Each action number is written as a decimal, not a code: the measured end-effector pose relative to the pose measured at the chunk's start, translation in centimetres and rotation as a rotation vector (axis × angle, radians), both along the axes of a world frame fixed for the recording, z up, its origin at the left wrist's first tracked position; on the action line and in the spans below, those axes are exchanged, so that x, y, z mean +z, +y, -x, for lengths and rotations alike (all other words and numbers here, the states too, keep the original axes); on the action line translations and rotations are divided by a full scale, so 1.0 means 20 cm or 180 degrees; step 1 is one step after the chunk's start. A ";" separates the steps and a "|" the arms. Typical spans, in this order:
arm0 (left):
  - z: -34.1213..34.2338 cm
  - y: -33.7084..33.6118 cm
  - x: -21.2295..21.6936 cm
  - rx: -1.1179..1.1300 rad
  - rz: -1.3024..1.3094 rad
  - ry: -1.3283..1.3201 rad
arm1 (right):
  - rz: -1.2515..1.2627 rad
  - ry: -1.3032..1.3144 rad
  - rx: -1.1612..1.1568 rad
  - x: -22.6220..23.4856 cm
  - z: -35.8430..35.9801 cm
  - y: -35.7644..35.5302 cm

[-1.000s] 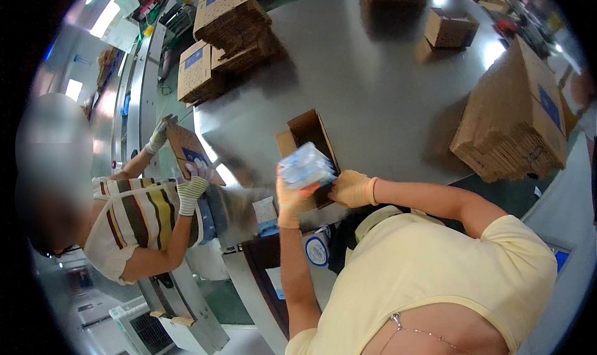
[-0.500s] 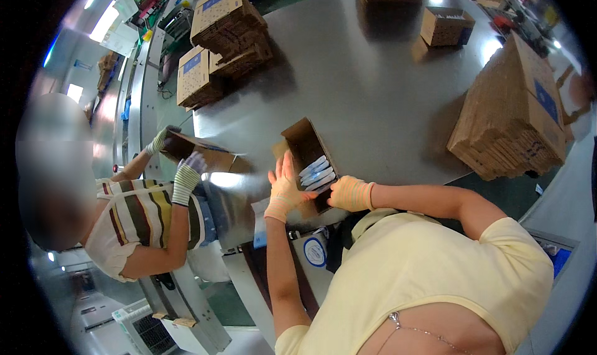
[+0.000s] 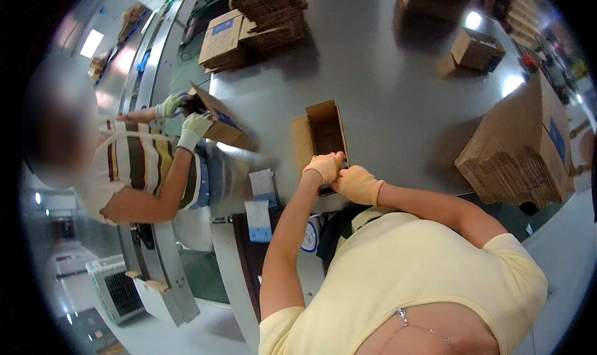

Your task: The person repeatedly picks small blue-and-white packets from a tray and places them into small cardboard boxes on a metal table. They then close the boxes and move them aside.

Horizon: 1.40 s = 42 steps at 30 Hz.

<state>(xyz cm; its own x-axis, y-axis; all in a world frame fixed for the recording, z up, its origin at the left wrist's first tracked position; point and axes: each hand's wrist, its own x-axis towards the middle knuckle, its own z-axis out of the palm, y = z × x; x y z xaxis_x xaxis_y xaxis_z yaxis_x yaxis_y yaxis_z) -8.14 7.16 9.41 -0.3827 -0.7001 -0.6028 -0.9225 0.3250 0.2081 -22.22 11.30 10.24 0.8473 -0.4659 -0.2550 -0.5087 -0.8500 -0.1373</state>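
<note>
An open brown cardboard box (image 3: 336, 128) stands on the metal table in front of me, its left flap folded outward. Over the box's near end, my gloved left hand (image 3: 324, 168) has its fingers curled together. Close beside it, my gloved right hand (image 3: 359, 186) is also closed, at the near right corner. The two hands almost touch, and whatever their fingers hold is hidden. They also cover the near part of the box's inside; its far part shows bare cardboard.
White-and-blue packets (image 3: 258, 220) lie left of my left forearm. At the left, a person in striped clothes handles another carton (image 3: 224, 126). Flattened cartons are stacked at the right (image 3: 513, 146) and far left (image 3: 222, 41). A small filled box (image 3: 477, 49) stands far right on the metal table (image 3: 398, 106).
My left hand has moved from the box's left side to its near end beside my right hand. The packets seen inside are now hidden. The whole view has shifted.
</note>
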 end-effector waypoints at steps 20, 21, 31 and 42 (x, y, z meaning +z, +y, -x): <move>-0.79 1.65 -0.06 0.4967 0.1409 0.0457 | 0.0248 -0.0308 0.0316 -0.03 0.01 0.00; -0.83 1.83 -0.10 0.4873 0.0982 -0.0432 | 0.0204 -0.0296 0.0367 -0.03 0.01 0.00; -1.05 1.06 -0.21 0.4752 0.1943 0.1854 | -0.0038 0.0009 0.0372 0.00 -0.01 -0.05; -0.80 0.21 -0.19 0.3118 0.0358 -0.0376 | -0.0126 0.0055 0.0219 0.02 0.01 -0.05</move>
